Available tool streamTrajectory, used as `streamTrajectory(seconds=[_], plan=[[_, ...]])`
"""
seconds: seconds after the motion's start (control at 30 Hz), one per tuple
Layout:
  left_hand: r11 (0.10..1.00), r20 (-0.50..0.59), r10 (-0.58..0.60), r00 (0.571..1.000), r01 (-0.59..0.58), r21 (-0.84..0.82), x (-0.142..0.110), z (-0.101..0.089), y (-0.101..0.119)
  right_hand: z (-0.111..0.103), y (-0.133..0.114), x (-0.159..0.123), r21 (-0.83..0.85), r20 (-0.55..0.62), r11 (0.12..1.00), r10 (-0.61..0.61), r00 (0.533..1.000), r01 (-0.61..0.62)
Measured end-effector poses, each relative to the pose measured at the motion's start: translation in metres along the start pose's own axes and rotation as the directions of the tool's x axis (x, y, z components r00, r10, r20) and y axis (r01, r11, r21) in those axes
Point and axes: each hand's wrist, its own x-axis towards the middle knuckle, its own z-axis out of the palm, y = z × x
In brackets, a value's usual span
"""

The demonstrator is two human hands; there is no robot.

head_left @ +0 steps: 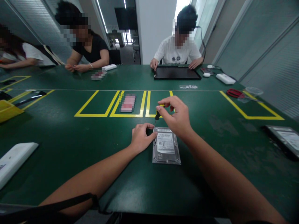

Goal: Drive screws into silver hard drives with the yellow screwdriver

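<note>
A silver hard drive (pixel 165 146) with a white label lies flat on the green table in front of me. My left hand (pixel 143 137) grips its far left corner, the thumb on the top face and the fingers by the side edge. Above that corner, my right hand (pixel 176 115) pinches the handle of a yellow and black screwdriver (pixel 157 115). The screwdriver stands nearly upright, its thin shaft pointing down at the drive's far left corner. Whether the tip sits in a screw is too small to tell.
A second hard drive (pixel 283 140) lies at the right. Beyond my hands is a pink phone-like item (pixel 128 103) within yellow tape. Red-handled scissors (pixel 235 93) lie far right, a white device (pixel 16 160) at left, a yellow bin (pixel 9 111) beyond it. Several people sit opposite, one handling a black panel (pixel 177 73).
</note>
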Motion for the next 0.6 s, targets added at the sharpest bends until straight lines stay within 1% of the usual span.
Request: streamTrajectory(seconds=[0.17, 0.33, 0.5, 0.6], plan=[[1.0, -0.005, -0.005, 1.0, 0.005, 0.01, 0.0015, 0.001, 0.0006, 0.0002, 0.0019, -0.0019, -0.005, 0.013, 0.999, 0.049, 0.999, -0.049], [1.0, -0.019, -0.011, 1.0, 0.011, 0.002, 0.0032, 0.0027, 0.0012, 0.0013, 0.0028, -0.0011, 0.063, 0.018, 0.997, 0.034, 0.999, -0.035], [1.0, -0.028, 0.0, 1.0, 0.0, 0.001, 0.0041, 0.0049, -0.0015, -0.0003, 0.0019, -0.0009, 0.031, -0.001, 0.998, 0.054, 0.999, -0.054], [1.0, -0.034, 0.001, 0.999, -0.002, -0.004, 0.0047, 0.0055, -0.0025, -0.0014, 0.0017, -0.0021, 0.028, 0.03, 0.996, 0.082, 0.996, -0.083]])
